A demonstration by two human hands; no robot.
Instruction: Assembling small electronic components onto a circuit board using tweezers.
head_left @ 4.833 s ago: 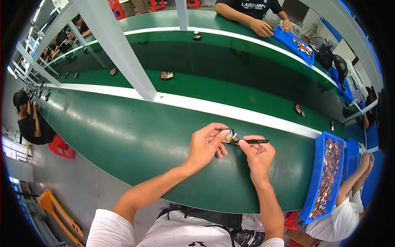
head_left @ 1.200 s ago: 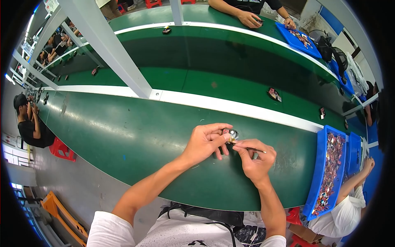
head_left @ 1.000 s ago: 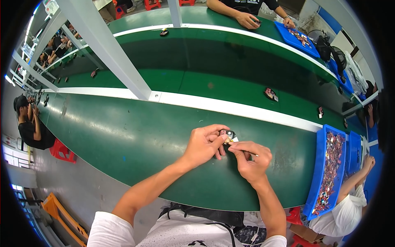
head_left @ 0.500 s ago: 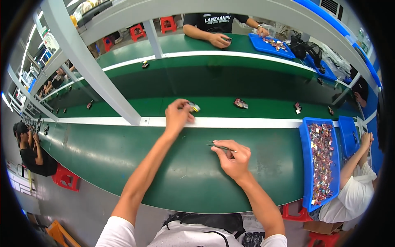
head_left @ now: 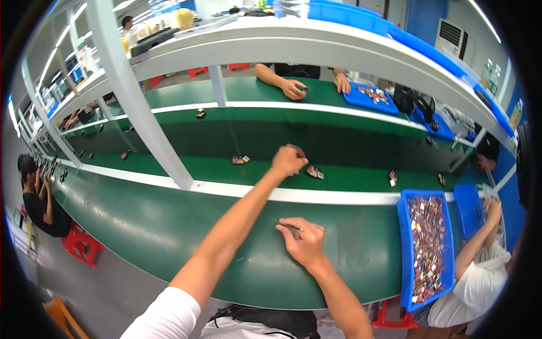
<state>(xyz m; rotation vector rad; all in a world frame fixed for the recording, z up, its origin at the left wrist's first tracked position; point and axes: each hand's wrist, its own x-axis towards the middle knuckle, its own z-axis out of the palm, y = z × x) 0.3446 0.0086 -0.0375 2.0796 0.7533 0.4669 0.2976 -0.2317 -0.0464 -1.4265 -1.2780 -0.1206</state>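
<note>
My left hand (head_left: pixel 290 161) reaches over the green conveyor belt, its slightly blurred fingers parted and nothing visible in them. Just right of its fingertips lies a small electronic part with wires (head_left: pixel 315 172); I cannot tell whether they touch. A similar small part with a yellow and white piece (head_left: pixel 240 160) rests on the belt to the left of that hand. Above the green worktable (head_left: pixel 350 248), my right hand (head_left: pixel 305 242) pinches dark tweezers (head_left: pixel 290 226), whose tips point left with nothing seen between them.
A blue tray (head_left: pixel 402 254) heaped with small wired parts stands at the right. More parts (head_left: pixel 393 178) lie along the belt. A white rail (head_left: pixel 339 196) divides table from belt, and a grey post (head_left: pixel 135 101) rises at left. Co-workers' hands (head_left: pixel 293 89) are across and at right.
My left hand has let go of the small part on the belt and moved right towards another. My right hand still holds the tweezers. The view has tilted upward.
</note>
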